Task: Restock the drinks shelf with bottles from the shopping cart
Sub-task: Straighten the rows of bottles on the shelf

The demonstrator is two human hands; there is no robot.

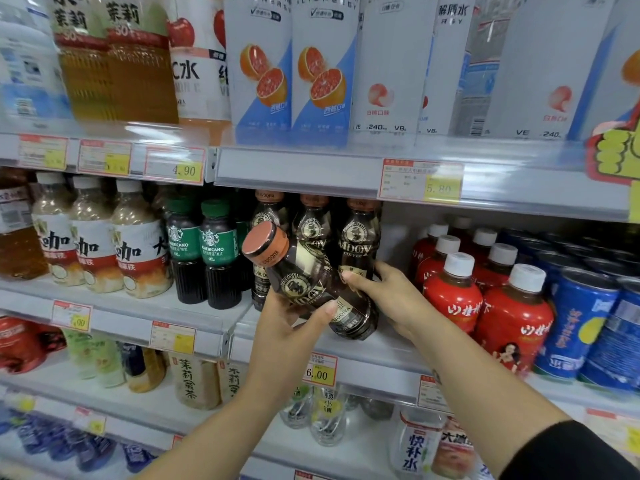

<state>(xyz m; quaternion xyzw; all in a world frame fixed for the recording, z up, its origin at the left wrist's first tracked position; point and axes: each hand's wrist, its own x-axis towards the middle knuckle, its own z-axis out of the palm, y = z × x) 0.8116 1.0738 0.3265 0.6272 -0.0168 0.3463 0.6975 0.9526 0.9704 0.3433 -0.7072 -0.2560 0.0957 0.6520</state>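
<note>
Brown plastic coffee bottle with an orange cap [306,284] is mid-frame, tipped, maybe to slip under the grey shelf [301,169] above. The left hand [287,325] grips it. The right hand [394,296] is beside it; I cannot tell if it holds

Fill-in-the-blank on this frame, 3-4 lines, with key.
1. The left hand and right hand hold one coffee bottle, which is ____, not upright.
2. The Americano bottles to its left have ____ caps.
3. The red bottles to its right have ____ caps.
4. The price tag below the hands reads ____.

Missing words: tilted; green; white; 6.00
</note>
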